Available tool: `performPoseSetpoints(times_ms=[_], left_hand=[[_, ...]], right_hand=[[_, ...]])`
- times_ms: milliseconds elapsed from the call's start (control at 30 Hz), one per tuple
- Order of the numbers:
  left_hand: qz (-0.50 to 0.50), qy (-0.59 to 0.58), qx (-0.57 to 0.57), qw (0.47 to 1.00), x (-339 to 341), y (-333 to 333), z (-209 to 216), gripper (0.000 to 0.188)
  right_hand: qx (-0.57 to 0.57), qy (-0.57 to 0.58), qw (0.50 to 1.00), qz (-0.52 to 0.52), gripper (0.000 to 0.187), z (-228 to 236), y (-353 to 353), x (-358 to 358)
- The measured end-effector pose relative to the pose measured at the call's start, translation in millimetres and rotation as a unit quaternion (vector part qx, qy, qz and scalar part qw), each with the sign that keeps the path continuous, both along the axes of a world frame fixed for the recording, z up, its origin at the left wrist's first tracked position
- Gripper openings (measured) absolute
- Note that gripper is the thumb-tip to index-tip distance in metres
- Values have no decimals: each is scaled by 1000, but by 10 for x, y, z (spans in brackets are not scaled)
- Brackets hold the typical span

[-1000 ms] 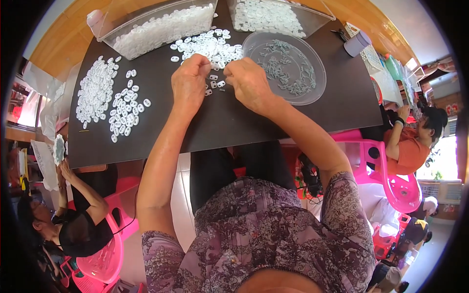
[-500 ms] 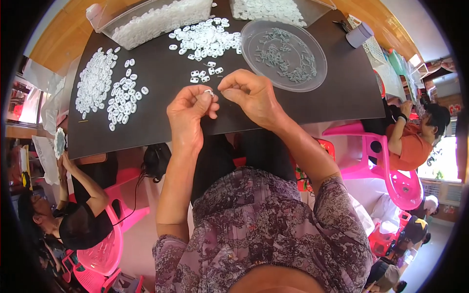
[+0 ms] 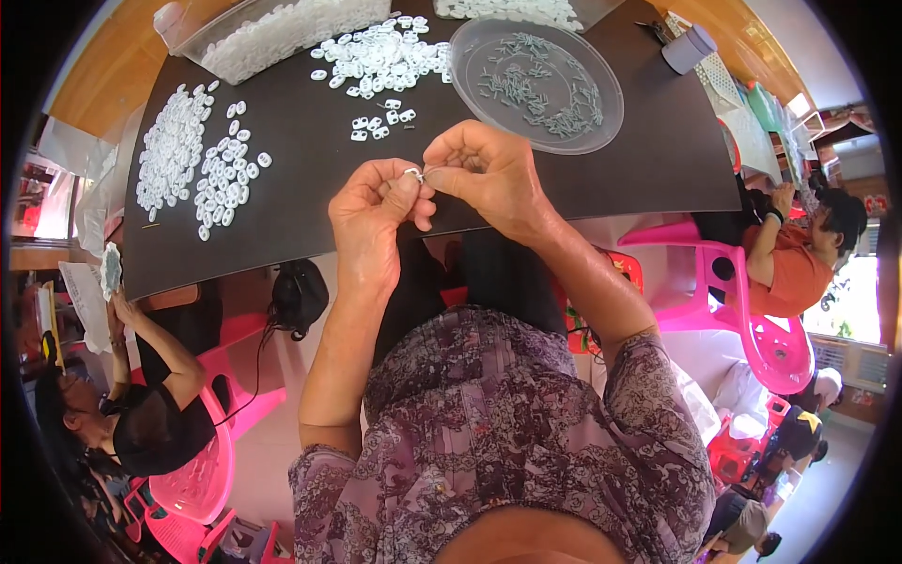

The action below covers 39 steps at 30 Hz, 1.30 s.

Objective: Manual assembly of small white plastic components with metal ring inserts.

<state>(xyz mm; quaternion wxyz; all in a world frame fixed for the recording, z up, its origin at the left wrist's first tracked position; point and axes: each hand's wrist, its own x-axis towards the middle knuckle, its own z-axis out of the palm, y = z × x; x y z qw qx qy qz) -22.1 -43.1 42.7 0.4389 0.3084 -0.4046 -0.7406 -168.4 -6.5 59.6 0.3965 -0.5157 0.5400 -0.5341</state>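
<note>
My left hand [image 3: 372, 211] pinches a small white plastic piece [image 3: 413, 174] between thumb and forefinger, over the near part of the dark table. The fingertips of my right hand [image 3: 493, 179] are closed at the right side of that piece. Whatever they pinch is too small to make out. Just beyond my hands lies a small group of white two-holed pieces [image 3: 380, 123]. A round clear tray [image 3: 581, 61] with many small grey pins or screws [image 3: 515, 91] sits to the right, past my right hand.
White oval pieces form a far pile [image 3: 385, 58], a left pile [image 3: 172, 155] and a looser group [image 3: 225, 179]. Clear bins [image 3: 209, 58] of white parts stand at the back. A grey cup [image 3: 689, 50] is at far right. People sit at left [image 3: 155, 428] and right [image 3: 789, 258].
My right hand has closed in on the white piece in my left hand, and their fingertips now meet there. The table has shifted slightly up and left in view.
</note>
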Motion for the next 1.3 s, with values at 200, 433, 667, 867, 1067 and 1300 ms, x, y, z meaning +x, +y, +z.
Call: performPoseSetpoints(times_ms=[200,433,667,867,1067,1300], left_hand=[[16,-12,-15,1000,0,41,-16,8],[53,-29,-60,996,-22,116,-57,5],[89,-58,-92,990,-57,175,-116,3],[96,-19,-48,994,-42,129,-153,4],[104,-4,-40,994,-9,155,-148,7],[113,3,-65,991,15,180,-175,8]], right_hand=[[7,3,1000,6,13,-18,7,17],[4,33,999,-17,15,-10,19,61],[25,15,999,-36,15,-81,35,126],[24,-30,999,-26,11,-112,15,151],[1,6,1000,-18,11,-161,45,175],[-31,91,994,-56,4,-271,42,258]])
